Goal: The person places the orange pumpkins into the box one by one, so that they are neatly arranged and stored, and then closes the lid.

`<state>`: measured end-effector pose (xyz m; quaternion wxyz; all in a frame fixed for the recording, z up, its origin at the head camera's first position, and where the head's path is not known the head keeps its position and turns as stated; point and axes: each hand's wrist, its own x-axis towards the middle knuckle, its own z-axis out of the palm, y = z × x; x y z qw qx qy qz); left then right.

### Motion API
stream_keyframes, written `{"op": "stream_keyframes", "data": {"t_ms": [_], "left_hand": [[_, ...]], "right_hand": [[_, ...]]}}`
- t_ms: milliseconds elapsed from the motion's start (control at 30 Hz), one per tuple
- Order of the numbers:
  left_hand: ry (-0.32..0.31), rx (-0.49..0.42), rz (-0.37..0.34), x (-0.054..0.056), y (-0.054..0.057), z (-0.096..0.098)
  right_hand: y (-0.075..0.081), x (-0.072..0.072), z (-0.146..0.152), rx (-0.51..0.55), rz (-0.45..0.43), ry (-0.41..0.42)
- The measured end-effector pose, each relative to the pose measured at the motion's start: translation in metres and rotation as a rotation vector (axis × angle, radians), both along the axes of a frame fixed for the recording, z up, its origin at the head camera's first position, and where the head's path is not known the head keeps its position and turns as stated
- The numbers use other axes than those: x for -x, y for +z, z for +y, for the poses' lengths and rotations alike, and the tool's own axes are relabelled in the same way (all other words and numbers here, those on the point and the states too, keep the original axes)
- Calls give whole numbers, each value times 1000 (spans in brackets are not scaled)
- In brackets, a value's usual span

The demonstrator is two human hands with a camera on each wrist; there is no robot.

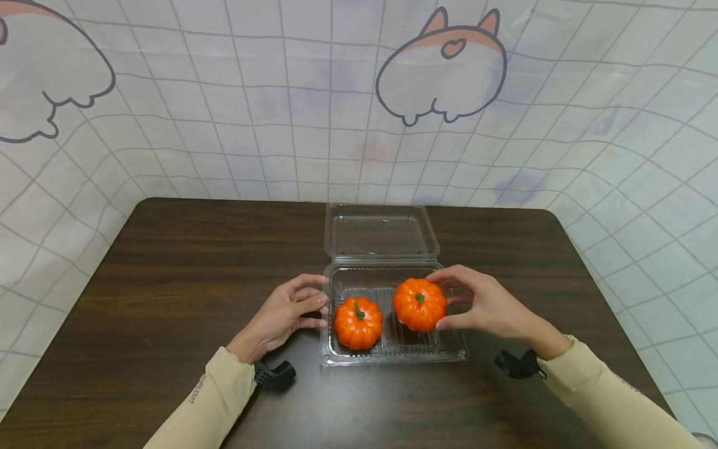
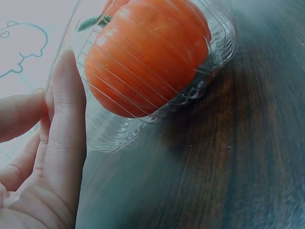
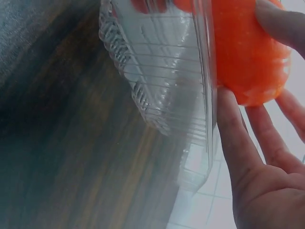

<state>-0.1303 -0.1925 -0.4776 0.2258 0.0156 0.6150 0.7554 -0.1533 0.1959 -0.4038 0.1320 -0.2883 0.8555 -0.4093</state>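
A clear plastic clamshell container (image 1: 395, 359) lies on the table, its lid (image 1: 381, 234) folded back flat toward the wall. In its left half sits a small orange pumpkin (image 1: 358, 324) with a green stem, seen through the ribbed side in the left wrist view. My left hand (image 1: 285, 312) pinches the container's left rim between thumb and fingers. With my right hand (image 1: 489, 305) I grip a second orange pumpkin (image 1: 419, 304) by its right side, over the container's right half. In the right wrist view that pumpkin (image 3: 250, 52) is above the rim, and its far side is hidden.
The dark wood-grain table (image 1: 185, 268) extends on both sides of the container. A white grid-patterned cloth (image 1: 252, 125) with cartoon animal drawings hangs behind and around it. A dark band (image 1: 273, 374) is on the left wrist, and another (image 1: 518, 363) on the right.
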Motion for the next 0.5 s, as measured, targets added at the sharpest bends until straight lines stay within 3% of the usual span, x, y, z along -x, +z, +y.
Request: {"op": "stream_keyframes", "data": {"t_ms": [500], "left_hand": [[-4, -12, 9, 0, -1, 0]], "right_hand": [[8, 14, -12, -58, -54, 130]]}}
